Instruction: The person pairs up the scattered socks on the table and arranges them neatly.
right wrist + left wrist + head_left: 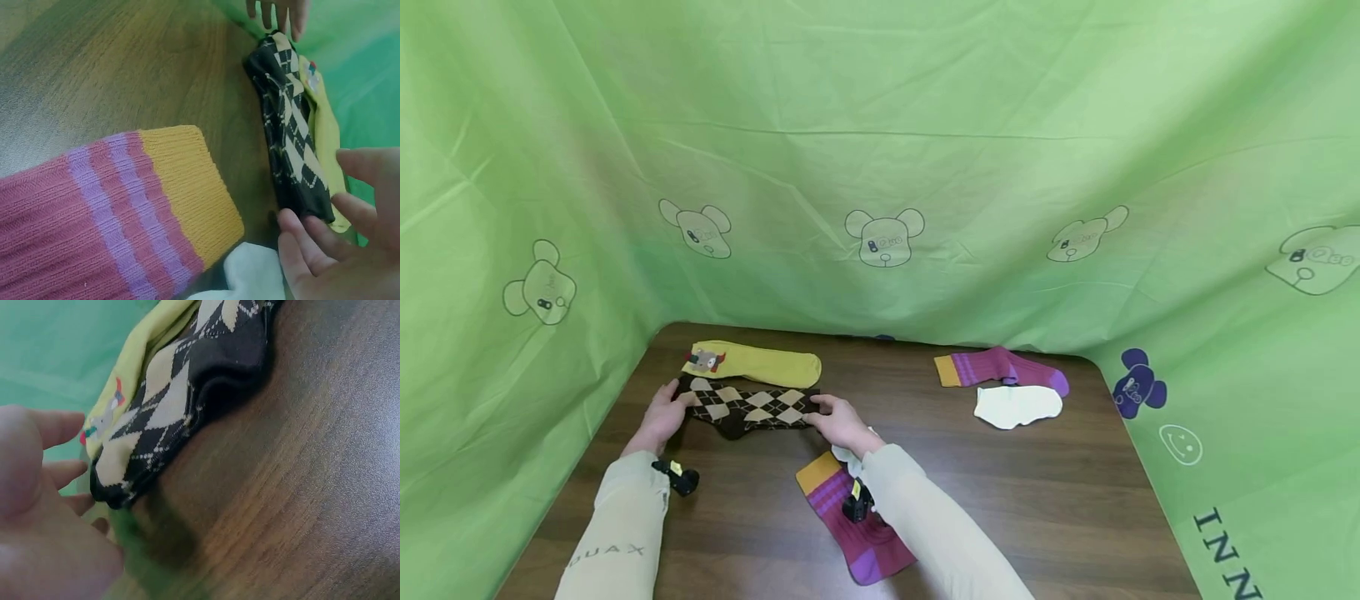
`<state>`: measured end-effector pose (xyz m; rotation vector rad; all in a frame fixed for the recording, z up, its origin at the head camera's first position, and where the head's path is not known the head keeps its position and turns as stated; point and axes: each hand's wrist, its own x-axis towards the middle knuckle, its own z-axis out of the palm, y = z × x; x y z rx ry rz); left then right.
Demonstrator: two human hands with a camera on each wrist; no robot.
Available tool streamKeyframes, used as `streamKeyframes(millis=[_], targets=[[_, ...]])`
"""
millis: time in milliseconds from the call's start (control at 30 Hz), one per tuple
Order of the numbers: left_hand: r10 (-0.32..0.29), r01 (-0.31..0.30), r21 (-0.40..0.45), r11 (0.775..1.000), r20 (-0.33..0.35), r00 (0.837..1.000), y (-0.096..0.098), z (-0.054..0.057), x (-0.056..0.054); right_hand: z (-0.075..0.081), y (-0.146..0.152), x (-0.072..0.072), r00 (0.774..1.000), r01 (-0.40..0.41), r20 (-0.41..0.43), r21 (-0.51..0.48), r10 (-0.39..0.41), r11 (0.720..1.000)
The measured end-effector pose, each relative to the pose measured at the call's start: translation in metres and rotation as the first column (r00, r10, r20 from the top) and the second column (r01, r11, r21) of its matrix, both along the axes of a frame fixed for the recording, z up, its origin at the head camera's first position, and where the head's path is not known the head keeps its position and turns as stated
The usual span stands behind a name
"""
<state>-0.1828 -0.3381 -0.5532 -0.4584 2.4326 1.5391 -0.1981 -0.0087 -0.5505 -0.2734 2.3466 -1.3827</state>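
Black sock (763, 407) between left grip (662, 415), right grip (842, 422)

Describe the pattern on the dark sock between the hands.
The dark sock is argyle: pale diamonds and thin dashed lines on black, clearest in the left wrist view.

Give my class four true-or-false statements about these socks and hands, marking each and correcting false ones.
1. The yellow sock lies beyond the argyle sock. True.
2. The left hand and right hand are at the argyle sock's ends. True.
3. Only one white sock shows. False: besides the far white sock, a second white sock partly shows.
4. The near purple sock has a white cuff. False: the near purple sock has an orange cuff.
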Motion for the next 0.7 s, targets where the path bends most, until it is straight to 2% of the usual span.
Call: streamKeyframes(millis=[133,333,533,700], targets=[[-0.002,0.001,-0.041,0.999,-0.037,0.999,0.005,0.009,-0.001,0.004,0.002,0.0,0.999,0.037,-0.023,-0.003,-0.037,0.999],[-0.017,0.013,-0.038,0.999,-0.122,0.992,0.015,0.023,-0.007,0.008,0.005,-0.002,0.994,0.104,-0.029,-0.051,-0.106,0.993],[-0.032,0.029,-0.025,0.999,-0.141,0.989,0.03,0.035,-0.012,0.017,0.009,-0.005,0.992,0.121,-0.027,-0.113,-0.125,0.986],[-0.044,0.039,-0.034,0.999,-0.157,0.987,0.039,0.041,-0.014,0.023,0.014,-0.006,0.989,0.139,-0.024,-0.124,-0.143,0.982]])
